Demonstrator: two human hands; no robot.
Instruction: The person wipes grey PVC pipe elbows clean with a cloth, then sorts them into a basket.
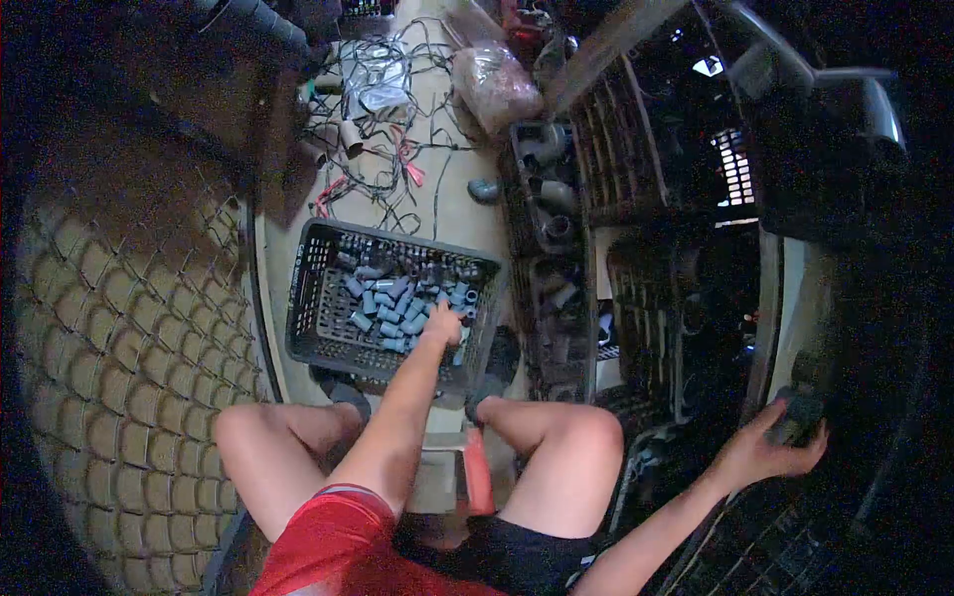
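Note:
A black plastic crate (pixel 328 364) stands on the floor between my feet, holding a loose pile of grey-blue pipe fittings (pixel 390 310). Into its right side reaches my left hand (pixel 444 324), its fingers curled down among the fittings; what they close on is hidden. Far out to the right, my right hand (pixel 763 457) has thumb and fingers curved round a dark grey pipe fitting (pixel 798 412). That side lies in deep shadow, so the fitting's outline is faint.
Stacked black crates (pixel 556 288) with larger pipe fittings line the right. Wire mesh (pixel 139 377) fills the left. Tangled black straps (pixel 383 179) lie on the floor ahead, near a clear plastic bag (pixel 495 84) and a loose grey elbow fitting (pixel 484 191).

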